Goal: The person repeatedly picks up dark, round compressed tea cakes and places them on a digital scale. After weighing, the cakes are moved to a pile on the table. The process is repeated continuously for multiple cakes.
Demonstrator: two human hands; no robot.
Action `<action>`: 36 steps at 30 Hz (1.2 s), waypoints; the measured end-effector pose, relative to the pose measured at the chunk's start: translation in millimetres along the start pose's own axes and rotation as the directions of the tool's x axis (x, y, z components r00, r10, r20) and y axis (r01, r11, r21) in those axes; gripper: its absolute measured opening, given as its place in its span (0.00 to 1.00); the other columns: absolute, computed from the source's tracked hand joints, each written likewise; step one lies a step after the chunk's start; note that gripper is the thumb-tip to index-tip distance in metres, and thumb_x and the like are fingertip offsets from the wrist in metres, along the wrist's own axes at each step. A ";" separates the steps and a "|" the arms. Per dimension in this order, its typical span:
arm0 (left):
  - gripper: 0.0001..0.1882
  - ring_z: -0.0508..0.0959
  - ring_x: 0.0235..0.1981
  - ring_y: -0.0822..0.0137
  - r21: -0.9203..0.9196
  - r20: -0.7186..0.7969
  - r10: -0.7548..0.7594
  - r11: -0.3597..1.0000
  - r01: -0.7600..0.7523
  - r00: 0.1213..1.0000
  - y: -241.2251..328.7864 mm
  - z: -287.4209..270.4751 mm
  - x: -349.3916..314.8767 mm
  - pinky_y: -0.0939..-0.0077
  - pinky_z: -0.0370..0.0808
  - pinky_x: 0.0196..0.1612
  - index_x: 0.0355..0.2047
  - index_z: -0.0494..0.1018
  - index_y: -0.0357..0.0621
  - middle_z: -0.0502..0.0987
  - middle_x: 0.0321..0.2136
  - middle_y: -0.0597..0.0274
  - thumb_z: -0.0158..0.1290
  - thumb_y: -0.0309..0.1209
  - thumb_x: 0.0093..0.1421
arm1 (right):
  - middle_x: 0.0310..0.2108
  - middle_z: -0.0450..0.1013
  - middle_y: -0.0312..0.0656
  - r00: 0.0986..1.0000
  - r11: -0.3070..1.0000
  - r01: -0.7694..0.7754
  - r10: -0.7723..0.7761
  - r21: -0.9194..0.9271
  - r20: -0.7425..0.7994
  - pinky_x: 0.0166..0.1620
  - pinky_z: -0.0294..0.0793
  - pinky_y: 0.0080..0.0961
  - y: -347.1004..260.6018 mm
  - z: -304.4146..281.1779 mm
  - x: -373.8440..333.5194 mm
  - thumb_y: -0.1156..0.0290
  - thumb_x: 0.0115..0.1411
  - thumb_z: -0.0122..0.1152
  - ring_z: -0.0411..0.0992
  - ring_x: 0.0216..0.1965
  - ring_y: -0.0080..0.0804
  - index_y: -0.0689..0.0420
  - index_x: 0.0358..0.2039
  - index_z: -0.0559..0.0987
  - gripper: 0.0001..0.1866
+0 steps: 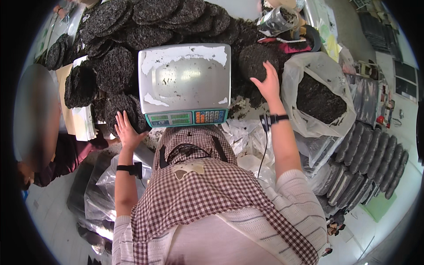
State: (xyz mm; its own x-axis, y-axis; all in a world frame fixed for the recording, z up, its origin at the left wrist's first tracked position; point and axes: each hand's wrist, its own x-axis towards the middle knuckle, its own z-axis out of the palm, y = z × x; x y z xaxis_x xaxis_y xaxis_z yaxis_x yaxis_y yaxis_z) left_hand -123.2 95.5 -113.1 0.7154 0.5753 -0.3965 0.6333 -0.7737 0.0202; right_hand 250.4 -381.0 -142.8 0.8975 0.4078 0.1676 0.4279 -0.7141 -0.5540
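Observation:
A digital weighing scale (185, 84) with a silver pan stands in front of me, a few dark crumbs and white scraps on its pan. To its left, my left hand (127, 131) rests with spread fingers against the lower edge of a dark round cake (120, 108), which looks like dried seaweed. My right hand (268, 85) is open to the right of the scale, its fingers up beside another dark round cake (257, 62). Whether those fingertips touch it I cannot tell. Neither hand holds anything.
Several dark round cakes (152, 13) are piled behind the scale. A clear plastic bag (293, 84) of dark loose flakes stands at right, below a tipped metal can (277, 22) and a red-handled tool (287, 43). Stacked dark packages (371, 145) lie farther right. Another person (66, 154) is at left.

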 end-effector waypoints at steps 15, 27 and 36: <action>0.55 0.54 0.76 0.42 -0.150 -0.089 0.207 0.964 -0.218 0.974 -36.0 0.9 -7.7 0.49 0.55 0.75 0.74 0.59 0.48 0.55 0.76 0.47 0.73 0.45 0.49 | 0.47 0.82 0.51 0.966 0.978 0.160 -0.183 -0.135 -0.181 0.56 0.77 0.43 43.0 -27.2 47.7 0.69 0.66 0.58 0.79 0.50 0.53 0.58 0.52 0.82 0.16; 0.25 0.75 0.63 0.47 -0.494 -0.440 0.155 0.781 -0.383 0.885 -77.5 -12.5 -34.4 0.58 0.70 0.67 0.62 0.76 0.47 0.77 0.62 0.51 0.60 0.30 0.64 | 0.53 0.78 0.39 0.943 0.130 -0.285 0.214 0.950 0.254 0.54 0.76 0.27 -168.1 -32.7 11.7 0.74 0.74 0.55 0.76 0.50 0.26 0.62 0.58 0.76 0.15; 0.54 0.56 0.76 0.49 -0.139 -0.290 -0.006 0.990 -0.035 0.957 -36.6 28.5 -10.5 0.42 0.53 0.74 0.73 0.58 0.43 0.57 0.75 0.46 0.70 0.53 0.53 | 0.52 0.80 0.47 0.929 0.878 0.324 -0.225 0.352 -0.294 0.58 0.75 0.29 -260.9 -37.1 -16.1 0.80 0.69 0.56 0.79 0.52 0.40 0.63 0.57 0.79 0.17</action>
State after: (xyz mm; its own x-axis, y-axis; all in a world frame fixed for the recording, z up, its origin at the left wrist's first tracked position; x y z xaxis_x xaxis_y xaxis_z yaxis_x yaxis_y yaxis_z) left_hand -162.3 110.2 -135.8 0.7662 0.6326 -0.1135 0.6424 -0.7492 0.1612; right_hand 128.3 -222.4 29.2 0.7687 0.3726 0.5198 0.6292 -0.2948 -0.7192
